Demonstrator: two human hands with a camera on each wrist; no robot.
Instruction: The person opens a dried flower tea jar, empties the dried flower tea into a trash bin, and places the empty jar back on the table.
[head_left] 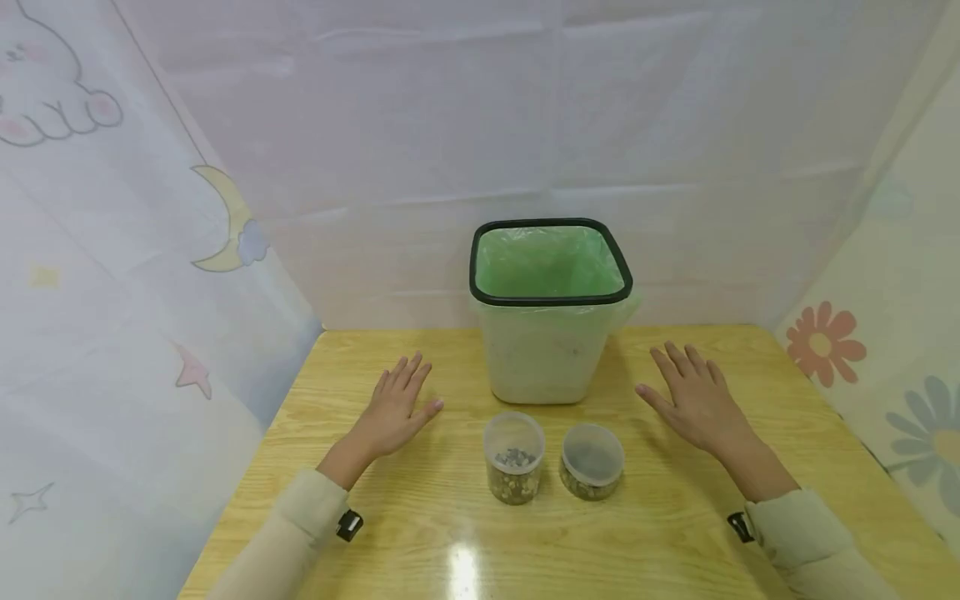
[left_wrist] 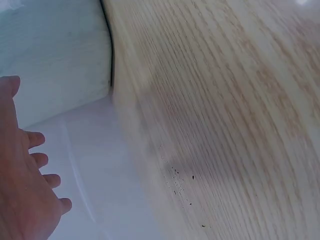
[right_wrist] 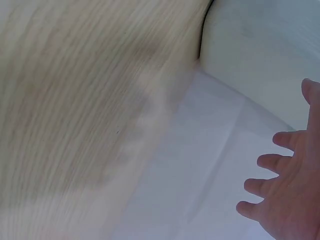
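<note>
My left hand (head_left: 393, 418) is held over the left part of the wooden table, fingers straight and thumb spread, holding nothing. On the other side my right hand (head_left: 699, 407) hovers with its fingers spread, also holding nothing. Between them at the back stands a bin (head_left: 543, 358) with a black rim and a green bag lining it. In front of the bin are two clear round plastic tubs. The left tub (head_left: 513, 483) shows grey and tan bits inside. A cloudy top covers much of the right tub (head_left: 592, 487), which has similar bits low down.
The wood-grain table (head_left: 420, 533) meets a pale cloth backdrop (head_left: 375, 250) at its back edge. Printed cloth hangs at both sides. Small dark specks (left_wrist: 176, 182) lie on the tabletop in the left wrist view.
</note>
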